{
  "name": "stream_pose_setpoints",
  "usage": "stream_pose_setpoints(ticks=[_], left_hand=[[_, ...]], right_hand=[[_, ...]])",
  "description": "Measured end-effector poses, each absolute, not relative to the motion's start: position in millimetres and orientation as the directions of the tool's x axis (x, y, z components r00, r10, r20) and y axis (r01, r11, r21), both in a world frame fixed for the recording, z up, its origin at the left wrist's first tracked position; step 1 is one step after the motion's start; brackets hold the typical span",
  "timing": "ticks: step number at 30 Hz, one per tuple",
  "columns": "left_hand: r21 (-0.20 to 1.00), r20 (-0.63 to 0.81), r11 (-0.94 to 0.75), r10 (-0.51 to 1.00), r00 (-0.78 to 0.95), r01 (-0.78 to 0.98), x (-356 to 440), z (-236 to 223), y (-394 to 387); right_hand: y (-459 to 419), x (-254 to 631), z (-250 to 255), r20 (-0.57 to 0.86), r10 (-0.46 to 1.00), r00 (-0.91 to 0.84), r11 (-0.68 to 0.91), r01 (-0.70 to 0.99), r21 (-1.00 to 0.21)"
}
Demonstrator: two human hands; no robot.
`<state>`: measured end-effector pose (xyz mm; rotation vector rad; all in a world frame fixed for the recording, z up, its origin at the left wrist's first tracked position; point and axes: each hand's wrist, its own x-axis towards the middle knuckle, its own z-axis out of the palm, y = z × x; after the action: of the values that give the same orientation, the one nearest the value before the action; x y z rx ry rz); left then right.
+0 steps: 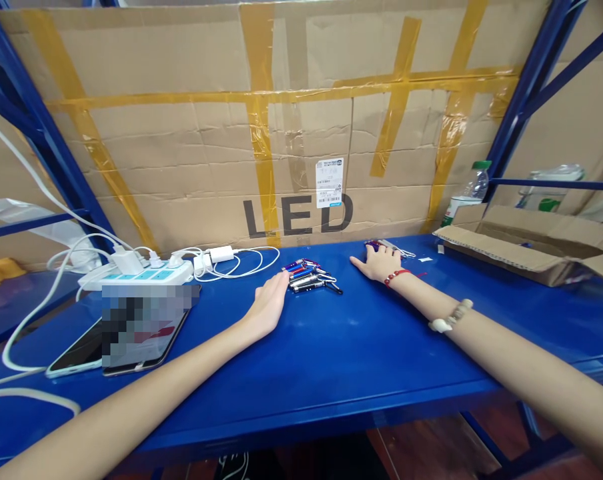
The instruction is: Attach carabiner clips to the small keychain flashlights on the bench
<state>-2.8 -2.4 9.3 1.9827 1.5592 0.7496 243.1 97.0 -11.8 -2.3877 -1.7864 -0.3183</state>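
Several small metal keychain flashlights (pixel 309 277) in blue, red, silver and black, with carabiner clips, lie side by side in the middle of the blue shelf (pixel 331 353). My left hand (pixel 270 303) rests on edge at their left ends, fingers stretched out together and holding nothing I can see. Farther right and back, my right hand (pixel 381 264) is palm down with its fingers spread. It reaches over a second small group of similar clip-on pieces (pixel 376 244), partly hidden under the fingers.
At left are a white power strip (pixel 146 275) with chargers and cables, and two phones (pixel 146 340). An open cardboard box (pixel 521 247) and a green-capped bottle (pixel 469 190) stand at right. Paper scraps (pixel 425 259) lie near my right hand. Taped cardboard (pixel 201 153) closes the back.
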Motion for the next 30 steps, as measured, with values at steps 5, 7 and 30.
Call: stream_pose_setpoints(ticks=[5,7,30], left_hand=[[0.7,0.102,-0.183,0.982,0.158,0.691,-2.4,9.5,-2.1],[0.699,0.102,-0.187,0.981,0.162,0.69,-2.8,8.7,-1.7],[0.705,0.096,-0.171,0.985,0.145,0.688,-4.0,7.1,-0.6]], right_hand=[[97.4,244.9,-11.5,0.321,0.914,0.247,-0.266,0.964,0.015],[97.4,244.7,-11.5,0.338,0.913,0.231,-0.251,0.968,0.018],[96.2,242.4,-8.6,0.306,0.952,0.02,-0.045,0.996,0.074]])
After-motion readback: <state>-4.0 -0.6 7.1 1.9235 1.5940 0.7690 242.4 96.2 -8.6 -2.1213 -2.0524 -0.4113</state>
